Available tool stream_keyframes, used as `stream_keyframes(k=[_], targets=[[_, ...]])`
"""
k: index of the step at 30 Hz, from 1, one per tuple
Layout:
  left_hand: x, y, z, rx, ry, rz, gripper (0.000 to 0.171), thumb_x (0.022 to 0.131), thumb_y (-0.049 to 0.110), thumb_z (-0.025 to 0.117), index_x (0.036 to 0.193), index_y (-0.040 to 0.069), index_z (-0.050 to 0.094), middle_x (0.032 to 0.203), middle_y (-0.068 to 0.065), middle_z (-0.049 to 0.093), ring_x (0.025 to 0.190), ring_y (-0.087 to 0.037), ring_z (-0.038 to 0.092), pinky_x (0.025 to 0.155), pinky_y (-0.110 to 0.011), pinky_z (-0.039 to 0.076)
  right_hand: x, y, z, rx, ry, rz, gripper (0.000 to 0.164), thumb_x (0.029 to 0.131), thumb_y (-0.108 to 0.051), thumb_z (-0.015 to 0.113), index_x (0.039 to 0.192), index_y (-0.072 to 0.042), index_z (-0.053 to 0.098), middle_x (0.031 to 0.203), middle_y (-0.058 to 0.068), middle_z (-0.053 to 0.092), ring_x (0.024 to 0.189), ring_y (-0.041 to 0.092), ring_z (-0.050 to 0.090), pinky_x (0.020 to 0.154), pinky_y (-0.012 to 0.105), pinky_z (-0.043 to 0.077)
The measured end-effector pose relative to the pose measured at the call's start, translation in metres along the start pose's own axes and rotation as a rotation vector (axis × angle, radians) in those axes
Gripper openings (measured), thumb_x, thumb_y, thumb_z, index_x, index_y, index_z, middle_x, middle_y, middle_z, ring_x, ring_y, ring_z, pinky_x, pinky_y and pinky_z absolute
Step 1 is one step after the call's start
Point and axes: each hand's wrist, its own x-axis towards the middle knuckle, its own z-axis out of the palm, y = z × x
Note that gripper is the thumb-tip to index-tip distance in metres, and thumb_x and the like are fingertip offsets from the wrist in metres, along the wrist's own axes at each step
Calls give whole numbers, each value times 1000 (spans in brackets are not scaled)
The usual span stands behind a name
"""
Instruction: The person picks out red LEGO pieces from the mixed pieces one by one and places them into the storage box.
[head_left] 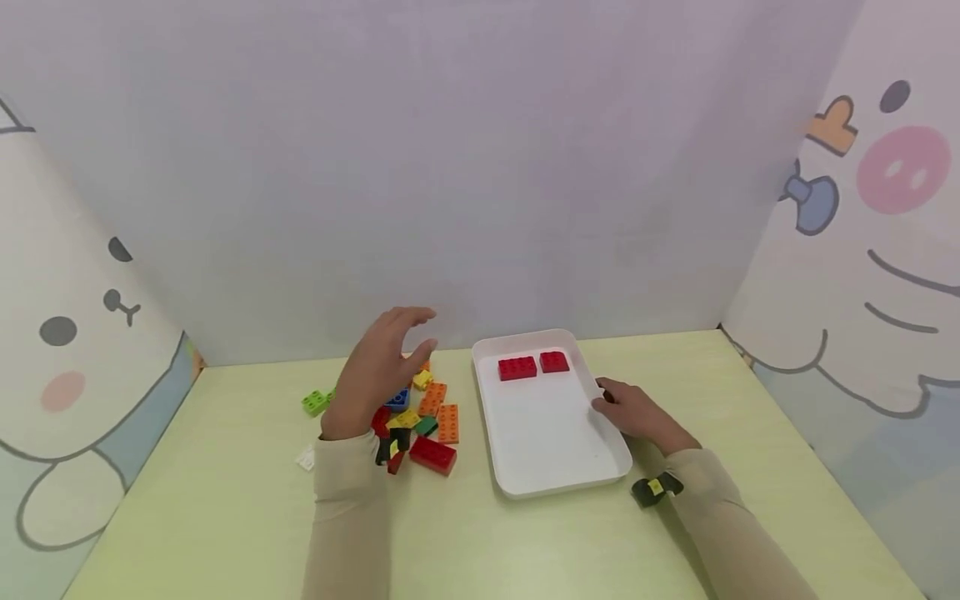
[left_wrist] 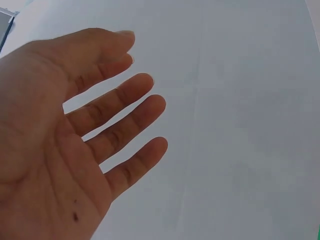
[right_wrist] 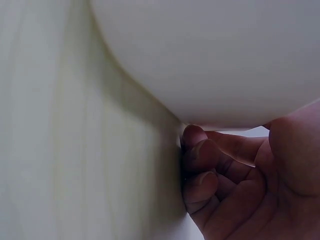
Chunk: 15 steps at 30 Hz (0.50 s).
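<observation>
My left hand (head_left: pixel 378 367) is raised over a pile of toy building bricks, its fingers spread and slightly bent. The left wrist view shows the bare palm (left_wrist: pixel 55 140) with nothing held. My right hand (head_left: pixel 637 410) grips the right edge of a white tray (head_left: pixel 517 487), thumb over the rim. In the right wrist view its curled fingers (right_wrist: pixel 200 155) are at the foot of the tray wall (right_wrist: pixel 210 65), close to the tabletop. Inside the tray, near the far end, lie a longer red brick (head_left: pixel 517 368) and a shorter red brick (head_left: pixel 554 362).
Left of the tray are orange bricks (head_left: pixel 447 423), a red brick (head_left: pixel 433 456), a yellow brick (head_left: pixel 408 418), a green brick (head_left: pixel 426 426) and a blue brick (head_left: pixel 399 400). A lime brick (head_left: pixel 315 403) and a white piece (head_left: pixel 305 458) lie farther left. A pale wall (head_left: pixel 480 183) stands behind the table.
</observation>
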Motion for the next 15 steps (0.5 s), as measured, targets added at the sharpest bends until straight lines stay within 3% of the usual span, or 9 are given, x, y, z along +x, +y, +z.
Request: stream_keyframes(k=[6,15], targets=[[-12,-22,-20,22,18,-124,45,88,29,64,129,18,49,125,-4,52,115,-21,46,92,-41,44,3,2,1,-4,-3,-21,50,96,-27,46,136,2,37,121,22,53,97,28,51,86,46,45],[-41,-64,-47,102,-65,-207,43,91,28,59,130,14,47,124,-10,52,113,-29,47,91,-49,43,1,1,-1,5,-7,-28,50,97,-27,46,136,2,37,119,21,54,95,27,52,83,44,46]])
